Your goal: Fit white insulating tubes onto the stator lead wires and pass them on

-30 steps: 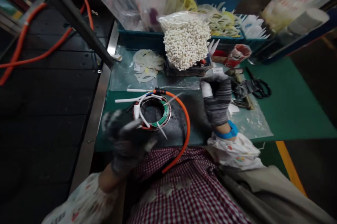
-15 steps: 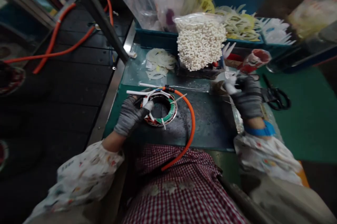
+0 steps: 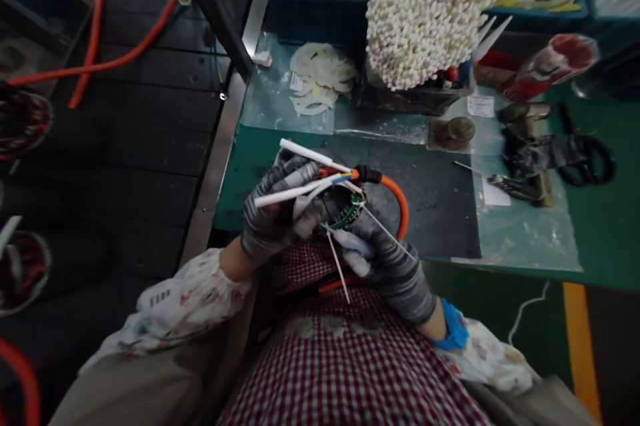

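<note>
A ring-shaped motor stator (image 3: 356, 211) with a green inner edge and copper windings is lifted and tilted above the bench's front edge. My left hand (image 3: 280, 206), in a grey striped glove, is closed round its left side. White-sleeved leads (image 3: 300, 191) and an orange cable (image 3: 397, 203) come off its top. My right hand (image 3: 387, 259) grips at the near right rim, its thumb and finger bent close together; its other fingers are partly hidden. One white cable tie (image 3: 339, 269) hangs from the near rim, and another (image 3: 385, 229) crosses over my right hand.
Scissors (image 3: 590, 159) and a thin pointed tool (image 3: 510, 185) lie at right on plastic film. Behind stand a bag of white beads (image 3: 425, 19), flat pale rings (image 3: 320, 76) and a red can (image 3: 555, 66). A dark post (image 3: 215, 13) rises at left.
My right hand has come from the right side of the bench to the stator. The stator has been raised and tilted towards me. The camera view has shifted down and closer.
</note>
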A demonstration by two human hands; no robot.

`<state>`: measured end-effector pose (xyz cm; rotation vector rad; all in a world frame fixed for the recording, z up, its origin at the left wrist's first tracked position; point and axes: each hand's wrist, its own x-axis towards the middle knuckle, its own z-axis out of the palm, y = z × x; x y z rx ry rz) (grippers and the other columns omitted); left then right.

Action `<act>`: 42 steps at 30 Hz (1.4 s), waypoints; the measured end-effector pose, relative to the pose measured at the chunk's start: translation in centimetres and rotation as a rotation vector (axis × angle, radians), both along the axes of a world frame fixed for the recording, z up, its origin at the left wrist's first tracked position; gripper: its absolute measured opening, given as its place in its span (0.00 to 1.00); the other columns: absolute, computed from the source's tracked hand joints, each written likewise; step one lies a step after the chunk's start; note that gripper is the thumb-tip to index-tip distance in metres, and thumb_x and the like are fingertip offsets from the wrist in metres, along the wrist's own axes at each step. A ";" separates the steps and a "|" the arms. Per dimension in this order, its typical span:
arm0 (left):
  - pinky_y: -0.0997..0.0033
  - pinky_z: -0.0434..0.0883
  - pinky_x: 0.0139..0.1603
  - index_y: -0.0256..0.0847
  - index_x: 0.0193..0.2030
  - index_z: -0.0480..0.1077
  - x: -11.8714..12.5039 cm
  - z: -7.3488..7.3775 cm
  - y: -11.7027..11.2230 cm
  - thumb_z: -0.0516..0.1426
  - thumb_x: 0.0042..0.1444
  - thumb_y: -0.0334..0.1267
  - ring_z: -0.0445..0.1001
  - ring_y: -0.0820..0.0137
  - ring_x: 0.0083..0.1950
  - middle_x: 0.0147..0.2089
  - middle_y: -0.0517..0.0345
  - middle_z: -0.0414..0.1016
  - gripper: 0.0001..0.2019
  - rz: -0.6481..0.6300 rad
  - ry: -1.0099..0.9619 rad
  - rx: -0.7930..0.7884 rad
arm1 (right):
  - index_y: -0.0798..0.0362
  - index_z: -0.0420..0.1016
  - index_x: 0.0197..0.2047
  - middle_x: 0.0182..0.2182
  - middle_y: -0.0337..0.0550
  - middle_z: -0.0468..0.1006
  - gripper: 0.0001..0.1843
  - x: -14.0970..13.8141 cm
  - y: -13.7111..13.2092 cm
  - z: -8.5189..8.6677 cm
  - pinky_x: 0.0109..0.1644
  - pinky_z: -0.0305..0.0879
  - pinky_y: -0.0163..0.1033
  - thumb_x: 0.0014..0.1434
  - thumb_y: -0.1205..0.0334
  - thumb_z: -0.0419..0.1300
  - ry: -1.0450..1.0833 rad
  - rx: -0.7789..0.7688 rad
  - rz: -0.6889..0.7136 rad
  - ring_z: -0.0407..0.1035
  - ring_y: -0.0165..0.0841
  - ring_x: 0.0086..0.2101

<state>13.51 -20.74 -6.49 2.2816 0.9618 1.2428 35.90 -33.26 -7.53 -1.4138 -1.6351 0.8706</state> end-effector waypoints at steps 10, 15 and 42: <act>0.40 0.70 0.79 0.54 0.80 0.63 -1.1 0.7 -2.2 0.42 0.80 0.53 0.66 0.49 0.80 0.72 0.51 0.77 0.28 -0.083 0.216 0.111 | 0.40 0.88 0.55 0.46 0.43 0.91 0.14 0.8 0.9 3.6 0.50 0.86 0.49 0.67 0.56 0.71 -0.225 0.039 0.029 0.87 0.46 0.44; 0.38 0.69 0.79 0.50 0.80 0.63 -1.1 0.4 -2.0 0.44 0.80 0.54 0.65 0.47 0.81 0.72 0.49 0.76 0.28 -0.105 0.213 0.121 | 0.45 0.88 0.52 0.44 0.45 0.91 0.13 0.8 1.4 4.4 0.43 0.85 0.45 0.68 0.52 0.68 -0.379 0.120 0.019 0.86 0.43 0.40; 0.42 0.83 0.52 0.35 0.59 0.78 8.8 8.3 4.0 0.41 0.80 0.44 0.86 0.45 0.54 0.53 0.37 0.84 0.26 -0.068 0.855 -0.035 | 0.48 0.87 0.42 0.30 0.46 0.84 0.19 5.9 4.1 4.6 0.28 0.55 0.42 0.69 0.43 0.63 -0.703 0.219 -0.287 0.71 0.37 0.25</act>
